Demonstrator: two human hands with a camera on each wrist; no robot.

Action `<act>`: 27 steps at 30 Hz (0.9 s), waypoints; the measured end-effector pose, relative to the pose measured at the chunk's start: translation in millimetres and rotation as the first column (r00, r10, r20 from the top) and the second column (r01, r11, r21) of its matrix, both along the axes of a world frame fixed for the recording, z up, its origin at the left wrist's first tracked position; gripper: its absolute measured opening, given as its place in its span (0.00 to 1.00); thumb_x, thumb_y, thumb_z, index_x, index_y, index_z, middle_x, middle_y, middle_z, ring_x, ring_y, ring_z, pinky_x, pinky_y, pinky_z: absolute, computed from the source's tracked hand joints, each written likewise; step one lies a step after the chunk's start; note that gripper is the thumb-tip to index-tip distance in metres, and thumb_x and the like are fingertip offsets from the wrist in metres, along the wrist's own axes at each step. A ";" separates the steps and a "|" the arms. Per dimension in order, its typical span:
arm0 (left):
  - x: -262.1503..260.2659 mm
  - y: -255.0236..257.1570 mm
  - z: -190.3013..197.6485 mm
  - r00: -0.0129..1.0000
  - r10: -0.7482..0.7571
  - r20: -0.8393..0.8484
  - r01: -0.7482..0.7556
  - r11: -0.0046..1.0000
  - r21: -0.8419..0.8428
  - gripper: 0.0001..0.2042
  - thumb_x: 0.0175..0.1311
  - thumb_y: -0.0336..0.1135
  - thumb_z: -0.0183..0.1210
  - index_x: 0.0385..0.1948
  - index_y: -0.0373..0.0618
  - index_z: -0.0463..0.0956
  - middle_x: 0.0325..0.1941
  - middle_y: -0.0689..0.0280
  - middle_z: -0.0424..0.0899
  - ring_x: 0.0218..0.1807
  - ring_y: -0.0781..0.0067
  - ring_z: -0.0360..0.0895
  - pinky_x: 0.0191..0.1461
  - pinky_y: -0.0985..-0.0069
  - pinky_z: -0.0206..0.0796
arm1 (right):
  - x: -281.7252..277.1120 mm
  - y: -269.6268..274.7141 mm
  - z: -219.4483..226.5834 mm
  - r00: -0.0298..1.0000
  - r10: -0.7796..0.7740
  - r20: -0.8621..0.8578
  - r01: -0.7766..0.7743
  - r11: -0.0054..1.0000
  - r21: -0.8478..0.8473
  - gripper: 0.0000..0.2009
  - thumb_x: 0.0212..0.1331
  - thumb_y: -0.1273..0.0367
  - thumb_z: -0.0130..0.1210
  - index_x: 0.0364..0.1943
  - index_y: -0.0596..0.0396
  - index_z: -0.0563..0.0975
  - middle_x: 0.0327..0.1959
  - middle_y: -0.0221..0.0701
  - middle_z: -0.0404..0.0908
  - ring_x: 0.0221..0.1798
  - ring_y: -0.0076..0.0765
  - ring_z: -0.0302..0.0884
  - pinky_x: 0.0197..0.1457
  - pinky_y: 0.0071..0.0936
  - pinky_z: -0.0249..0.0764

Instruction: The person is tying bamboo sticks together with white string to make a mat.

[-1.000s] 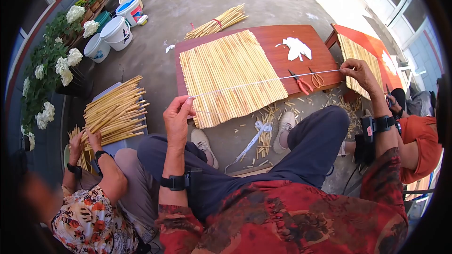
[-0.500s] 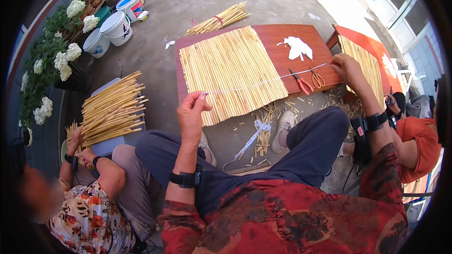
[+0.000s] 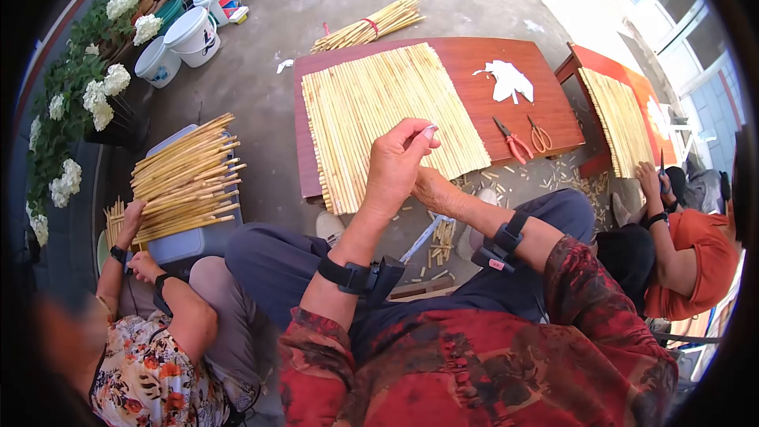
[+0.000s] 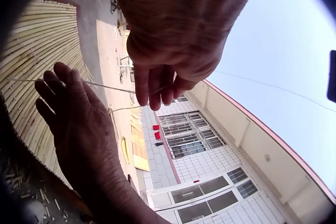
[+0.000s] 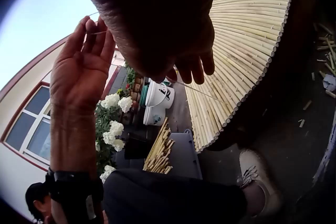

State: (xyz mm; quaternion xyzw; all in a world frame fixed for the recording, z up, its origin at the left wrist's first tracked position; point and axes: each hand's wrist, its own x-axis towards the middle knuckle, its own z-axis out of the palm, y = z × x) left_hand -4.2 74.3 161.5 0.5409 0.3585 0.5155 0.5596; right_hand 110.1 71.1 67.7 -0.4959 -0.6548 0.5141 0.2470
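Observation:
My left hand (image 3: pixel 399 162) is raised in front of my body, with thumb and forefinger pinching a thin white string (image 4: pixel 110 87). Just beside and below it, my right hand (image 3: pixel 443 191) has come in close, its fingers partly hidden behind the left in the head view. In the left wrist view, the right hand (image 4: pixel 79 111) pinches the same string between thumb and fingers. The right wrist view shows the string crossing the fingers of the left hand (image 5: pixel 81 71). Beyond both hands a mat of straw-coloured stalks (image 3: pixel 371 87) lies on a reddish-brown table (image 3: pixel 474 55).
Red-handled pliers (image 3: pixel 514 142), scissors (image 3: pixel 541 134) and a white paper piece (image 3: pixel 507 81) lie on the table's right. Cut stalk ends litter the floor. One person sits at my left by loose stalks (image 3: pixel 186 182); another at my right works at a second mat (image 3: pixel 621 122).
The string was stretched wide between my hands across the mat. My right hand has swung left and my left hand right and up, so they now meet in front of me.

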 end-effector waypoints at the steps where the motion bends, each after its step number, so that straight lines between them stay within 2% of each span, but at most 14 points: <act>1: -2.6 -1.6 -2.4 1.000 -0.016 0.001 0.016 1.000 0.004 0.08 0.58 0.27 0.49 0.36 0.35 0.72 0.31 0.65 0.78 0.34 0.79 0.74 0.39 0.83 0.66 | -6.5 1.4 -5.9 0.971 -0.143 -0.191 0.115 0.982 -0.150 0.15 0.59 0.62 0.43 0.41 0.58 0.71 0.30 0.41 0.74 0.38 0.33 0.73 0.43 0.27 0.67; 2: -5.9 -2.3 -12.5 0.997 0.046 -0.061 -0.039 0.994 0.105 0.08 0.58 0.27 0.49 0.38 0.36 0.72 0.35 0.64 0.77 0.36 0.78 0.73 0.41 0.82 0.66 | -7.3 1.0 -10.3 0.967 -0.146 -0.211 0.159 0.986 0.046 0.15 0.60 0.62 0.42 0.38 0.60 0.72 0.25 0.34 0.74 0.33 0.24 0.71 0.41 0.21 0.68; 3: -8.4 -5.5 -17.6 0.997 0.049 -0.061 -0.043 0.994 0.097 0.08 0.58 0.27 0.49 0.38 0.36 0.72 0.35 0.64 0.77 0.36 0.78 0.73 0.41 0.82 0.66 | -8.1 3.2 -7.4 0.967 -0.144 -0.210 0.155 0.987 0.037 0.15 0.60 0.62 0.42 0.38 0.60 0.72 0.25 0.34 0.74 0.33 0.24 0.71 0.41 0.21 0.68; 5: -13.3 -15.4 -26.5 0.901 0.387 0.195 -0.407 0.911 0.071 0.09 0.58 0.28 0.48 0.39 0.36 0.71 0.36 0.64 0.76 0.38 0.77 0.74 0.39 0.83 0.66 | -8.7 12.0 0.0 0.917 -0.140 -0.375 0.174 0.983 0.058 0.15 0.60 0.62 0.42 0.37 0.62 0.73 0.27 0.33 0.75 0.32 0.24 0.72 0.40 0.21 0.69; 7: -30.7 -29.4 -63.2 0.826 0.540 0.160 -0.515 0.840 -0.172 0.10 0.60 0.29 0.46 0.40 0.35 0.69 0.35 0.63 0.75 0.38 0.74 0.74 0.39 0.82 0.66 | -11.4 15.3 11.2 0.857 -0.203 -0.474 0.213 0.976 -0.032 0.16 0.60 0.61 0.41 0.33 0.62 0.73 0.27 0.31 0.75 0.30 0.24 0.72 0.40 0.22 0.69; 9: -42.7 -52.7 -106.5 0.841 0.534 0.085 -0.408 0.731 -0.547 0.10 0.61 0.32 0.45 0.38 0.36 0.69 0.37 0.61 0.75 0.39 0.72 0.73 0.37 0.75 0.69 | -12.6 19.1 15.3 0.752 -0.266 -0.603 0.162 0.962 -0.222 0.16 0.60 0.61 0.40 0.29 0.60 0.72 0.24 0.30 0.74 0.28 0.25 0.72 0.38 0.22 0.70; 11: -45.5 -69.5 -140.8 0.951 0.304 -0.046 -0.222 0.574 -0.788 0.10 0.60 0.32 0.47 0.39 0.36 0.68 0.39 0.59 0.74 0.44 0.68 0.72 0.40 0.71 0.68 | -17.3 17.9 18.9 0.771 -0.305 -0.559 0.159 0.942 -0.294 0.16 0.61 0.61 0.38 0.26 0.59 0.70 0.18 0.28 0.68 0.24 0.27 0.69 0.38 0.26 0.71; 12: -43.8 -68.7 -143.6 0.950 0.309 -0.045 -0.222 0.568 -0.792 0.10 0.60 0.32 0.47 0.39 0.36 0.68 0.39 0.59 0.74 0.44 0.68 0.72 0.40 0.71 0.68 | -20.1 16.4 19.0 0.747 -0.312 -0.587 0.123 0.933 -0.339 0.16 0.61 0.61 0.39 0.26 0.59 0.70 0.17 0.27 0.66 0.21 0.25 0.66 0.35 0.26 0.70; 14: -35.4 -65.5 -150.5 0.932 0.332 0.148 -0.010 0.431 -0.902 0.11 0.59 0.31 0.49 0.41 0.37 0.66 0.44 0.57 0.72 0.48 0.64 0.70 0.46 0.67 0.66 | -26.3 10.0 18.4 0.718 -0.318 -0.619 0.083 0.922 -0.378 0.15 0.60 0.62 0.40 0.26 0.59 0.70 0.15 0.25 0.61 0.18 0.22 0.58 0.29 0.22 0.65; 15: -32.0 -60.1 -155.6 0.932 0.331 0.150 -0.007 0.430 -0.903 0.11 0.59 0.31 0.49 0.41 0.37 0.66 0.44 0.57 0.72 0.48 0.64 0.70 0.46 0.67 0.66 | -29.3 6.4 20.2 0.719 -0.320 -0.617 0.085 0.922 -0.378 0.15 0.60 0.62 0.40 0.26 0.59 0.70 0.15 0.25 0.61 0.18 0.22 0.58 0.29 0.22 0.65; 17: -26.8 -48.3 -168.4 0.789 0.416 0.453 0.073 0.668 -0.741 0.13 0.57 0.30 0.51 0.43 0.37 0.65 0.48 0.57 0.69 0.51 0.62 0.68 0.52 0.65 0.62 | -34.0 -0.2 23.8 0.722 -0.310 -0.618 0.079 0.925 -0.372 0.15 0.60 0.62 0.40 0.25 0.59 0.70 0.13 0.24 0.62 0.17 0.20 0.60 0.24 0.16 0.63; 18: -26.1 -43.9 -174.2 0.721 0.423 0.549 0.146 0.683 -0.716 0.12 0.56 0.28 0.52 0.42 0.37 0.66 0.47 0.58 0.70 0.50 0.64 0.68 0.53 0.67 0.61 | -35.6 -1.5 24.5 0.730 -0.324 -0.601 0.098 0.921 -0.377 0.14 0.60 0.63 0.40 0.24 0.58 0.70 0.14 0.24 0.63 0.17 0.19 0.60 0.23 0.16 0.60; 21: -12.1 -43.3 -188.9 0.704 0.447 0.552 0.022 0.762 -0.647 0.08 0.56 0.30 0.51 0.37 0.40 0.70 0.35 0.65 0.76 0.39 0.72 0.73 0.43 0.76 0.64 | -42.0 -8.8 29.4 0.645 -0.443 -0.623 0.134 0.868 -0.478 0.14 0.60 0.63 0.40 0.24 0.57 0.70 0.14 0.24 0.64 0.18 0.19 0.60 0.23 0.14 0.58; 27: -14.5 -35.3 -199.2 0.760 0.439 0.479 -0.044 0.770 -0.636 0.09 0.56 0.26 0.50 0.39 0.38 0.69 0.33 0.61 0.76 0.30 0.73 0.73 0.24 0.80 0.62 | -44.9 -23.1 25.2 0.670 -0.547 -0.502 0.244 0.801 -0.548 0.13 0.59 0.64 0.40 0.24 0.57 0.70 0.16 0.25 0.64 0.20 0.21 0.57 0.27 0.17 0.56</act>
